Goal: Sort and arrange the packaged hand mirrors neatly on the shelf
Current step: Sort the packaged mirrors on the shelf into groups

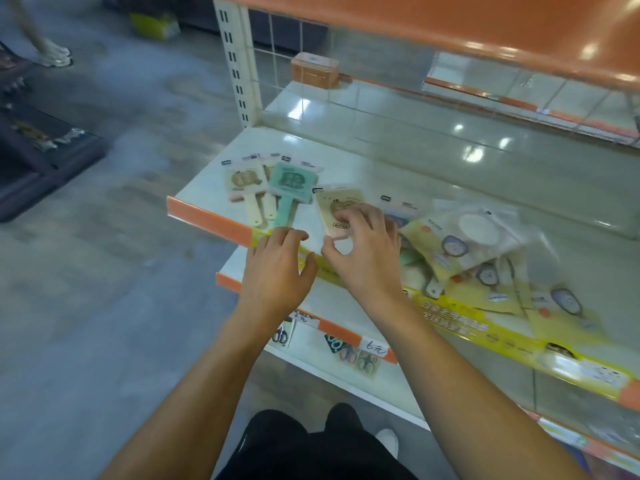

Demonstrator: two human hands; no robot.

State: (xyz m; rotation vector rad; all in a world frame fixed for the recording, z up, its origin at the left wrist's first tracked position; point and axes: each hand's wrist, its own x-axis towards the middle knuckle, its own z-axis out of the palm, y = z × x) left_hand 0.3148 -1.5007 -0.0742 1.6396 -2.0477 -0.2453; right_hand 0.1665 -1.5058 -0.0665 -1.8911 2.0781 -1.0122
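Beige packaged mirror (341,209) flat mid-shelf, teal mirror (292,188) overlapping cream ones (244,188) left

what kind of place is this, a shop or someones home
Most likely a retail shop: tiered display shelving with an orange edge strip, handwritten price tags on the lower shelf, and packaged hand mirrors laid out for sale.

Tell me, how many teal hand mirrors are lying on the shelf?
1 is plain: the teal hand mirror lies atop the cream mirrors near the shelf's left end. A green piece beside the right hand may be another, mostly hidden under the pile.
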